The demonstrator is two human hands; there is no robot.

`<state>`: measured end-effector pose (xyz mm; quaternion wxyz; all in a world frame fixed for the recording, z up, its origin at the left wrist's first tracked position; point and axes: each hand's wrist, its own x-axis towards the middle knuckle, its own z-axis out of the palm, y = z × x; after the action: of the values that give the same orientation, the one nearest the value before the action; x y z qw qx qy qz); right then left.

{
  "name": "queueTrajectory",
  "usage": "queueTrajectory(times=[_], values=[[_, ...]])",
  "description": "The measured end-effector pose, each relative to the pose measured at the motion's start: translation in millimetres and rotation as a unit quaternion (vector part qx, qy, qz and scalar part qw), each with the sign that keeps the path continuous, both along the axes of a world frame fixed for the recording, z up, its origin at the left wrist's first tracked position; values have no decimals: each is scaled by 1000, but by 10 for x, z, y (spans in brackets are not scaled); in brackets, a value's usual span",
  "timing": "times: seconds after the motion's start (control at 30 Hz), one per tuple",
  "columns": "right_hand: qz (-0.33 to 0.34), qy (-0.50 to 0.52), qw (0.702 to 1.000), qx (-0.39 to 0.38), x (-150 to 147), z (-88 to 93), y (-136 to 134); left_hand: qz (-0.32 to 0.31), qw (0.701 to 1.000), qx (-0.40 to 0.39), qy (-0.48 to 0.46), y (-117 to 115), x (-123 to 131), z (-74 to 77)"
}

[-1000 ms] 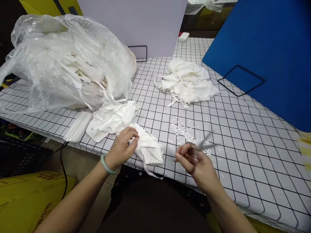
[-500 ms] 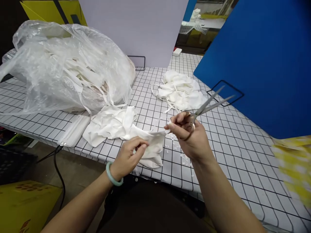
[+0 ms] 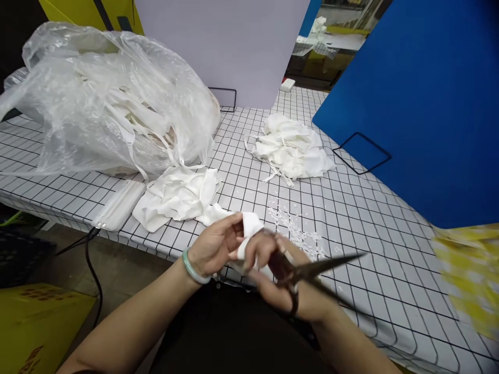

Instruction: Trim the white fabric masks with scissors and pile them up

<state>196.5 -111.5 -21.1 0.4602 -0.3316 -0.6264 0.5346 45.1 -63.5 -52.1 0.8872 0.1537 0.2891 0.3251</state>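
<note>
My left hand [image 3: 218, 241], with a pale green bangle at its wrist, has its fingers curled on a white fabric piece [image 3: 251, 223]. Held by its handles in my right hand [image 3: 273, 265] is a pair of scissors [image 3: 319, 270], blades apart and pointing right. The fingers of that hand also touch the white fabric, though motion blurs them. Behind my left hand lies a heap of white fabric [image 3: 179, 195]. Tiny white scraps [image 3: 294, 228] are scattered on the grid-patterned table just beyond my right hand.
A large clear plastic bag [image 3: 97, 104] full of white pieces fills the back left. Another white fabric pile [image 3: 292, 148] lies at centre back. A white flat device [image 3: 119, 205] with a cable sits at the left edge. Lilac [image 3: 230, 47] and blue panels [image 3: 421, 104] stand behind.
My right hand has come down and toward me, swinging the scissors lower. My left hand has turned palm up with the fabric, closer to my right hand. More scraps are visible on the table.
</note>
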Motion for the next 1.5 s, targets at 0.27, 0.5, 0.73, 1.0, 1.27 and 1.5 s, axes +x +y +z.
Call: queueTrajectory(times=[0.27,0.5,0.73,1.0,1.27,1.5], values=[[-66,-51,987,-136,353,-382,-218,62,985,110,119,97,-251,119],[-109,-90,987,-73,292,-415,314,-38,968,191,161,-27,-253,275],[-176,74,976,-103,154,-451,501,-113,929,246,253,-89,-443,99],[-143,100,960,-220,-77,-575,471,34,786,526,323,-155,-344,275],[-95,-75,980,-158,44,-544,129,153,842,460,235,-149,-22,-21],[-76,-336,939,-6,483,-314,-80,153,794,531,253,-166,26,-124]])
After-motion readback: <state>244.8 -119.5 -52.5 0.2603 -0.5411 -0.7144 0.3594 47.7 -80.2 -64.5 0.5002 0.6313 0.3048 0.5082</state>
